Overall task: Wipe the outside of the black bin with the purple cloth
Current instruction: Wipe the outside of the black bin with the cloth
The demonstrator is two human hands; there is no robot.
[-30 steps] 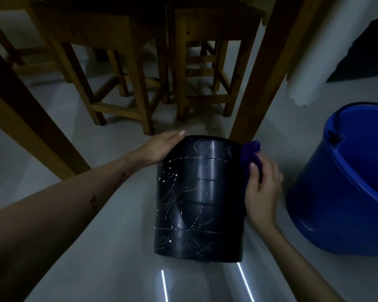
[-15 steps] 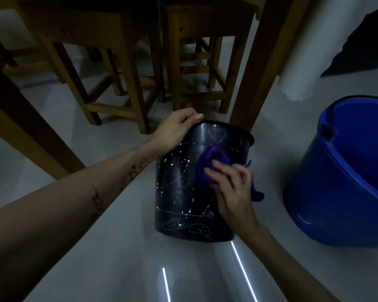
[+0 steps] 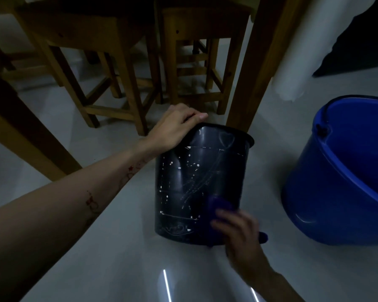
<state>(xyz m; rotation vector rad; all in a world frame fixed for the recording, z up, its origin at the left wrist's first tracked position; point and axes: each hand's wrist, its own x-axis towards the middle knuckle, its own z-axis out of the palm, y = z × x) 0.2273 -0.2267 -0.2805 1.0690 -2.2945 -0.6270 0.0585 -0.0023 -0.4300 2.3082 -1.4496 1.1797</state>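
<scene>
The black bin (image 3: 196, 177) stands on the pale floor, tilted slightly away from me, its near side speckled with white marks and scratches. My left hand (image 3: 175, 127) grips the bin's rim at the upper left, fingers curled over the edge. My right hand (image 3: 238, 232) presses the purple cloth (image 3: 222, 205) flat against the bin's lower right side, close to the base. Part of the cloth sticks out to the right of my hand. The hand is blurred by motion.
A large blue bucket (image 3: 345, 171) stands close on the right. Wooden stools (image 3: 190, 57) and thick table legs (image 3: 258, 62) stand right behind the bin. A white curtain (image 3: 292, 51) hangs at the upper right.
My right hand slid the cloth from the bin's right side across its front and down to the base. My left hand moved up onto the rim.
</scene>
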